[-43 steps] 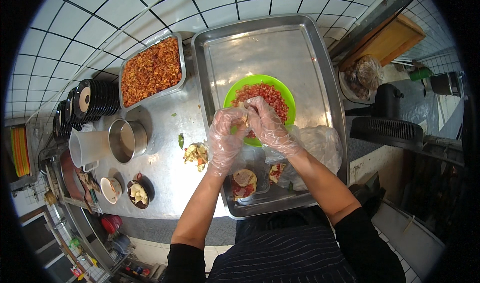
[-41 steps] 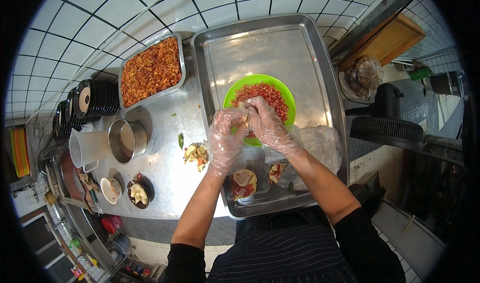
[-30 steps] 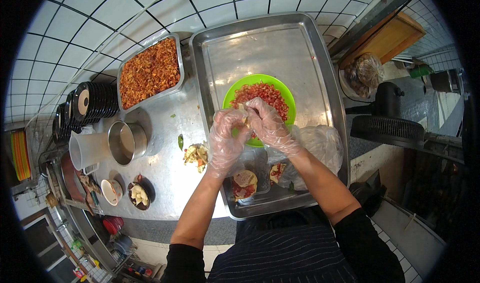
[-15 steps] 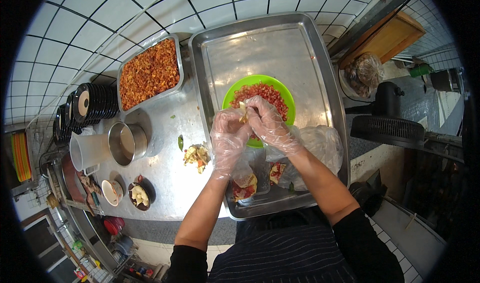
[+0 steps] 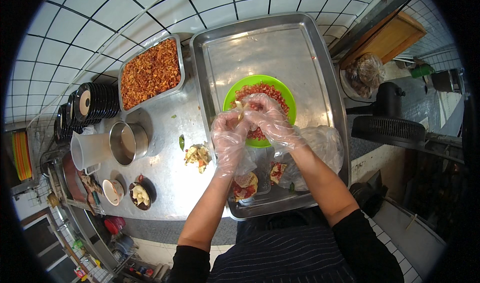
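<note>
My left hand point(image 5: 227, 137) and my right hand point(image 5: 272, 123), both in clear plastic gloves, meet over a bright green bowl point(image 5: 288, 94). Pinched between them is a small pale piece of pomegranate point(image 5: 240, 114), mostly covered by the fingers. Red pomegranate seeds point(image 5: 260, 89) fill much of the bowl, which sits in a large steel tray point(image 5: 198, 65). Toward my body in that tray lie two broken pomegranate chunks with yellowish rind, one point(image 5: 245, 187) below my left wrist and another point(image 5: 277, 173) between my forearms. A crumpled clear plastic bag point(image 5: 324, 150) rests beside my right forearm.
Pale peel scraps point(image 5: 197, 156) are heaped left of the tray. Farther left stand a steel pot point(image 5: 128, 142), a plastic jug point(image 5: 89, 152), a paper cup point(image 5: 113, 192), a small dark bowl point(image 5: 140, 196) and stacked black dishes point(image 5: 92, 103). Behind is a pan of reddish-brown crumbs point(image 5: 151, 74); a black fan point(image 5: 387, 128) stands right.
My right hand has rolled slightly over, its fingers curling lower over the bowl. Both hands stay together around the pomegranate piece; the other things keep their places.
</note>
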Tool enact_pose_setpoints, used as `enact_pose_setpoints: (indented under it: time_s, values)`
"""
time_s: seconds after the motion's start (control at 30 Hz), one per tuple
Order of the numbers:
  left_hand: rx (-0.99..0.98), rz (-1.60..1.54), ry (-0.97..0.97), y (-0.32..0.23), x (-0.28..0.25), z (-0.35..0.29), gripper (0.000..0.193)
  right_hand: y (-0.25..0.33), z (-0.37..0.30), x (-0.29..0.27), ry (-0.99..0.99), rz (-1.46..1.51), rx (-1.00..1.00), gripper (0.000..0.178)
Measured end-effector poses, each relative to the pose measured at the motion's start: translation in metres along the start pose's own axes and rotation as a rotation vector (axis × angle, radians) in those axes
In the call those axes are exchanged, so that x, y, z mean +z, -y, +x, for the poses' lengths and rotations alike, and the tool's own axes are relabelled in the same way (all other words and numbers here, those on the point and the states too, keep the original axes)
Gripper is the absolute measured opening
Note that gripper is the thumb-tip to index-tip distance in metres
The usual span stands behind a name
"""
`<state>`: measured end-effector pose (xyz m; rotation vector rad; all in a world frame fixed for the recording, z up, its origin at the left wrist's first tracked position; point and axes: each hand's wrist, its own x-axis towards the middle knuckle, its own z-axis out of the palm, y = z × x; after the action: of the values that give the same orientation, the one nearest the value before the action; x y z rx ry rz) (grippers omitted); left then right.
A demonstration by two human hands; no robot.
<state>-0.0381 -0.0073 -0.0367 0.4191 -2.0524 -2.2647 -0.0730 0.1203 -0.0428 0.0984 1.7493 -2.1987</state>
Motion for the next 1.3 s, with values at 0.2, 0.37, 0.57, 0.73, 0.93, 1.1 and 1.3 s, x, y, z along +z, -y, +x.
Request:
enact_pose_setpoints:
  time_s: [0.2,0.37,0.57,0.73,0.93,1.1,1.3]
  values:
    - [-0.093,-0.048,0.017,-0.004,0.001,0.001,0.022,-0.005,0.003,-0.007,0.003,-0.095,-0.029,0.03]
    - [-0.12,-0.04,0.006,-0.007,0.002,0.003,0.021,0.005,-0.002,-0.011,0.045,0.089,0.129,0.026]
    - [0.065,0.104,0.034,-0.005,-0.001,0.008,0.02,0.013,0.007,-0.01,-0.024,0.305,0.257,0.028]
    - [0.062,0.076,0.034,0.0,-0.002,0.014,0.02,0.012,0.008,-0.015,0.072,0.077,0.14,0.025]
    - [-0.058,0.005,0.022,-0.014,0.001,0.017,0.022,0.024,0.006,-0.022,0.058,0.328,0.237,0.03]
    - [0.031,0.046,0.081,-0.006,0.0,0.019,0.021,0.03,0.003,-0.018,0.018,0.135,0.182,0.031]
    - [-0.117,-0.016,0.019,-0.017,0.008,0.019,0.017,0.033,0.001,-0.019,-0.01,0.06,0.204,0.028]
